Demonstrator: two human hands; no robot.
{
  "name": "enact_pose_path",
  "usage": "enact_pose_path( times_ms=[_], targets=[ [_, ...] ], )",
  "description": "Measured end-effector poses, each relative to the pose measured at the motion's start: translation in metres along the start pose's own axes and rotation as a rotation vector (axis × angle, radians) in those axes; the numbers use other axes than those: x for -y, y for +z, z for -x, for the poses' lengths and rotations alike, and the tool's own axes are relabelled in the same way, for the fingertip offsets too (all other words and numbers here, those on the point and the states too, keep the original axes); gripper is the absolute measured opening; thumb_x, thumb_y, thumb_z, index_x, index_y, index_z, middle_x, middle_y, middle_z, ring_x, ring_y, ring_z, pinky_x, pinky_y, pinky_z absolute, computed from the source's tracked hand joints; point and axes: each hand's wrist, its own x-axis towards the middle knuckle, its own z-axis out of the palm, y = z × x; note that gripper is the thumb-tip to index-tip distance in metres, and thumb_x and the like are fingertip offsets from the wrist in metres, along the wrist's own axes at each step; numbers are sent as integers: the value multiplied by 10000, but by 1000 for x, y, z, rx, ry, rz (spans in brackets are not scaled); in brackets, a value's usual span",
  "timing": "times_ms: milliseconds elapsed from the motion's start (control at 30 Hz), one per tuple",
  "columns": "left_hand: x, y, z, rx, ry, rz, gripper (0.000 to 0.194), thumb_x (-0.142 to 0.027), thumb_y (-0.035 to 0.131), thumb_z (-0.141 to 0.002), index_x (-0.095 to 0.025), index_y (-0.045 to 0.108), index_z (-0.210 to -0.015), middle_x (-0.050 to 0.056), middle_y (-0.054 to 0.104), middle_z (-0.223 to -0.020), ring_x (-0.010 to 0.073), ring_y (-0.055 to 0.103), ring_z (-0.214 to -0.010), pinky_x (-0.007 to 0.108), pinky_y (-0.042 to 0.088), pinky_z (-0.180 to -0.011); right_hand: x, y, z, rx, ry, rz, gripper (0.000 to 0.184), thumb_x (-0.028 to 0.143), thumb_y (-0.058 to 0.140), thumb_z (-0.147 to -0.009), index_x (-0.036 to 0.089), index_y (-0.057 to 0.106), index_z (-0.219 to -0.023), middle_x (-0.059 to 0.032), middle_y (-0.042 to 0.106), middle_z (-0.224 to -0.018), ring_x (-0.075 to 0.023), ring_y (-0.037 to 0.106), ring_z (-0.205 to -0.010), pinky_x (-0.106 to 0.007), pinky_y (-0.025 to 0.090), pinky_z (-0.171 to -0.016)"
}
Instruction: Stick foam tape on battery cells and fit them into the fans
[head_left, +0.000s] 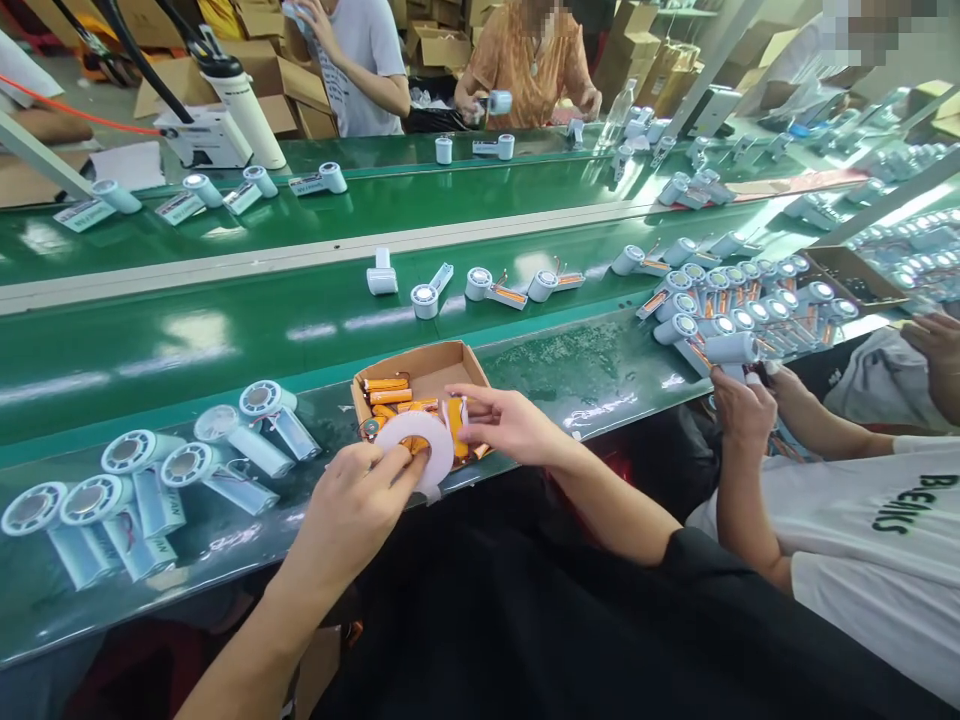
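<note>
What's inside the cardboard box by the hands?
Orange cylindrical cells lie in the cardboard box, mostly toward its left. The white roll, left hand and right hand hide much of its near part; what lies behind them can't be seen.

Along the green conveyor belt's (90,330) far side, a clear bottle (618,114), a white cylinder (253,118) and cardboard boxes (306,92).

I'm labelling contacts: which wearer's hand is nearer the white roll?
Left. The left hand has fingers at the white roll, over its hole; the right hand holds an orange battery beside it.
</note>
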Motion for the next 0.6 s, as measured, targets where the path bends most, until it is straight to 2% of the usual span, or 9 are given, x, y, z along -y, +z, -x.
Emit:
enact_pose_path(
  times_ms=[67, 133, 233, 300, 400, 467, 533, 600],
  targets=[
    [-8, 7, -3, -50, -62, 6, 178, -240, 693, -1015, -170, 773, -1158, 51, 763, -903, 227, 549, -796, 381, 465, -744, -12, 6, -7, -215, -19, -191, 682, 389, 872, -800, 228, 622, -1414, -74, 826, -1170, -234, 808, -983, -331, 678, -767],
    [-20, 14, -3, -87, -113, 71, 234, -324, 750, -993, -153, 768, -1151, 60, 750, -880, 217, 549, -789, 368, 458, -737, -13, 2, -16, -390, -73, -324, 672, 400, 912, -754, 245, 635, -1346, -66, 833, -1139, -232, 817, -931, -312, 680, -703],
    [-31, 19, 2, -68, -79, 226, 217, -244, 775, -960, -177, 777, -1166, 45, 757, -881, 206, 571, -811, 355, 480, -787, 8, -29, -29, -639, -277, -433, 597, 389, 936, -723, 277, 658, -1240, -27, 829, -1145, -203, 809, -974, -286, 685, -751],
    [-19, 22, 5, -19, -76, 265, 297, -222, 813, -914, -207, 782, -1209, 52, 789, -975, 228, 608, -902, 372, 502, -859, 24, -56, -33, -740, -389, -421, 579, 388, 912, -758, 294, 656, -1270, -22, 810, -1233, -191, 792, -1066, -286, 683, -831],
    [30, 32, -2, 153, -135, 356, 405, -413, 876, -849, -250, 804, -1212, 82, 797, -1201, 310, 625, -1139, 434, 537, -973, 29, -76, -30, -669, -314, -358, 613, 384, 893, -781, 273, 655, -1336, -56, 817, -1225, -205, 804, -1004, -305, 682, -802],
    [75, 46, -24, 317, -181, 513, 316, -523, 750, -934, -282, 833, -1120, 65, 805, -1204, 308, 643, -1181, 429, 562, -997, 20, -75, -26, -603, -218, -355, 621, 386, 901, -767, 250, 667, -1327, -66, 839, -1140, -204, 811, -884, -314, 677, -761],
    [116, 68, -61, 430, -345, 543, 374, -511, 543, -1048, -286, 838, -1095, 63, 814, -1176, 282, 678, -1153, 403, 575, -999, 9, -70, -23, -583, -163, -362, 616, 390, 904, -762, 241, 672, -1313, -69, 848, -1091, -209, 811, -829, -331, 674, -758],
    [150, 96, -110, 464, -633, 324, 459, -494, 449, -1073, -259, 787, -1276, 105, 769, -1328, 322, 664, -1231, 446, 555, -1051, 3, -66, -24, -582, -148, -359, 622, 399, 913, -758, 246, 661, -1306, -71, 851, -1074, -224, 816, -822, -350, 675, -756]
  ],
)
